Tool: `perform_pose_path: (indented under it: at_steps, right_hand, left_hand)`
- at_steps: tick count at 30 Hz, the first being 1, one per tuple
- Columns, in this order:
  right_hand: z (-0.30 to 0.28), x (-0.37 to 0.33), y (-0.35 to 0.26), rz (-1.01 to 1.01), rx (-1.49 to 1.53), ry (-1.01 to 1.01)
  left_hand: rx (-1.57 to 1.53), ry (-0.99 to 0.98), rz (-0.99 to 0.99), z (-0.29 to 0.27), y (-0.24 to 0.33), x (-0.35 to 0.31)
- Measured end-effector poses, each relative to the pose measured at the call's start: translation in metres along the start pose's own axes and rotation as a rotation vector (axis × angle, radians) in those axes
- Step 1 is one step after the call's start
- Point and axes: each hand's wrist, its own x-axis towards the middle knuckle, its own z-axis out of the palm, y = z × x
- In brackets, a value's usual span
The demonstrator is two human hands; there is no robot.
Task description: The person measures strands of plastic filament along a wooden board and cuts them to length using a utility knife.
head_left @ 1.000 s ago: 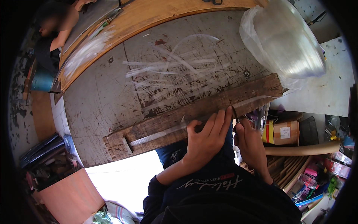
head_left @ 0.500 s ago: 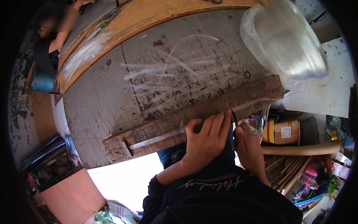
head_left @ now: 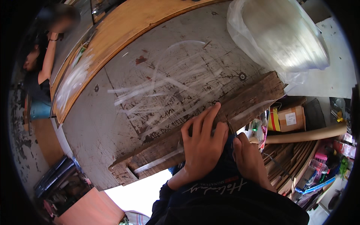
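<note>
A long dark wooden plank (head_left: 258, 93) lies slantwise along the near side of the grey worktable. On it runs a clear plastic strip (head_left: 159, 160), reaching under my left hand (head_left: 202, 146) and out again to the right. That hand rests on the plank and strip, its fingers stretched out and slightly apart. Just right of it, my right hand (head_left: 249, 159) is closed round a thin dark knife (head_left: 230, 127), whose tip is at the strip. The knife's handle is hidden in the fist. A small stop piece (head_left: 131, 173) sits at the plank's left end.
Several loose clear strips (head_left: 165, 82) are scattered on the scratched grey tabletop (head_left: 90, 131). A big coil of clear plastic (head_left: 281, 37) in a bag stands at the far right. Cartons (head_left: 292, 118) and a cardboard tube (head_left: 307, 134) are below right. Another person's arm (head_left: 47, 60) shows at upper left.
My view has turned a little. The left hand's fingers now reach farther across the plank, and the knife with my right hand has shifted slightly toward me.
</note>
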Motion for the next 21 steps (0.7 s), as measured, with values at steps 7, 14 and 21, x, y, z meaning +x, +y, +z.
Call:
perform_pose_path:
  at_steps: [7, 14, 21]
  right_hand:
    - [-0.007, 0.002, -0.009, 0.015, -0.006, -0.054]
    - [-0.007, 0.007, -0.013, -0.047, -0.048, -0.017]
    - [-0.011, 0.006, -0.008, -0.02, 0.154, -0.074]
  left_hand:
    - [0.02, -0.044, 0.007, -0.004, -0.001, 0.003]
    - [0.014, -0.034, 0.004, -0.006, -0.002, 0.003]
    - [-0.006, 0.04, -0.04, -0.002, 0.001, 0.002]
